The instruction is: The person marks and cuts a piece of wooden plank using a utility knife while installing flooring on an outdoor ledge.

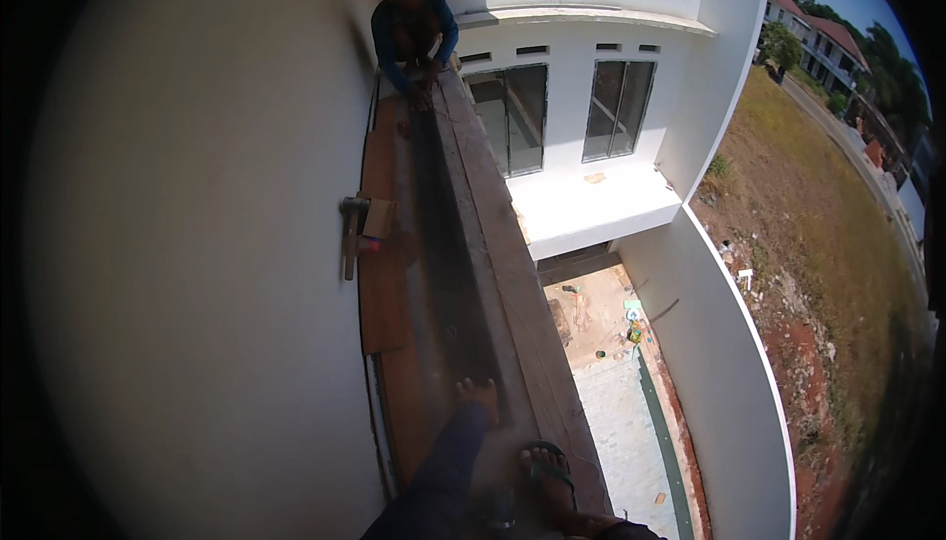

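My left hand, in a dark blue sleeve, reaches out from the lower edge. Its fingers are spread on the near end of a long, dark, flat strip, which runs along a high narrow ledge. At the far end of this strip, a crouching person in a blue long-sleeved top has both hands down on or beside it. My right hand does not show. A dark object near the lower edge is too blurred to name.
Brown wooden boards lie along the white wall, with a hammer beside them. My foot in a flip-flop rests near the ledge's open right side. Beyond that is a deep drop to a courtyard.
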`<state>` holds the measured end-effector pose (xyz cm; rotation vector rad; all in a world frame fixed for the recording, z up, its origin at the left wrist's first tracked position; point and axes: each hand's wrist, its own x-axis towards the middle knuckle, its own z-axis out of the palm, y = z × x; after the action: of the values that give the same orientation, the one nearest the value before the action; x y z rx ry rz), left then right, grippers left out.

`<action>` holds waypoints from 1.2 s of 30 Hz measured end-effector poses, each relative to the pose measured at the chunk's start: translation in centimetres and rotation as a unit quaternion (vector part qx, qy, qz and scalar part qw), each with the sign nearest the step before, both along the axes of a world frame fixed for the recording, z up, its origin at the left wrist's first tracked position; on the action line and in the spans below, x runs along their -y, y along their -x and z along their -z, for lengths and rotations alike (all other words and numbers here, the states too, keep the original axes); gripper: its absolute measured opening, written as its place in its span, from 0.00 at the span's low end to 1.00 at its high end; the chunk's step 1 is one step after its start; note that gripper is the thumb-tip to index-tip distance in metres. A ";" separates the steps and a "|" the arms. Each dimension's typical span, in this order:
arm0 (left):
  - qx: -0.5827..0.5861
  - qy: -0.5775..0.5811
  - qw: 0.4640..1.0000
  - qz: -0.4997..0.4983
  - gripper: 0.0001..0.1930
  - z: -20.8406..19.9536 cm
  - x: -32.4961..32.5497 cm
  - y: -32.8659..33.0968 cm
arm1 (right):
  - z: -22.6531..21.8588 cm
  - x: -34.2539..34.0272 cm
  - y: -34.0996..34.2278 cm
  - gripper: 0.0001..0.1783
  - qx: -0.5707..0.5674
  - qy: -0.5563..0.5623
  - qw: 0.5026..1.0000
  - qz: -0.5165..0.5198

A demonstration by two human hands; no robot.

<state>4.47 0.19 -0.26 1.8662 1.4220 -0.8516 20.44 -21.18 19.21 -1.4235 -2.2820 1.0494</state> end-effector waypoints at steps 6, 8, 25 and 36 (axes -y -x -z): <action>-0.001 0.009 1.000 -0.001 0.62 0.1 -0.5 -0.6 | -12.2 -0.4 -0.8 0.29 -0.042 -0.007 0.998 -0.051; -0.009 0.007 1.000 -0.001 0.62 -0.3 -0.5 -0.4 | -15.7 0.1 -0.9 0.29 -0.054 -0.018 0.996 -0.065; -0.014 0.008 1.000 0.008 0.59 0.0 -0.6 0.1 | -23.4 1.0 -0.8 0.29 -0.077 -0.051 0.993 -0.079; -0.015 -0.002 1.000 0.007 0.59 1.2 -0.7 -0.1 | -24.0 0.5 -0.8 0.26 -0.089 -0.033 0.991 -0.089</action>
<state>4.56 0.86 -1.48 1.8751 1.4304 -0.8874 21.24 -21.68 43.24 -1.0693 -2.3220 1.0926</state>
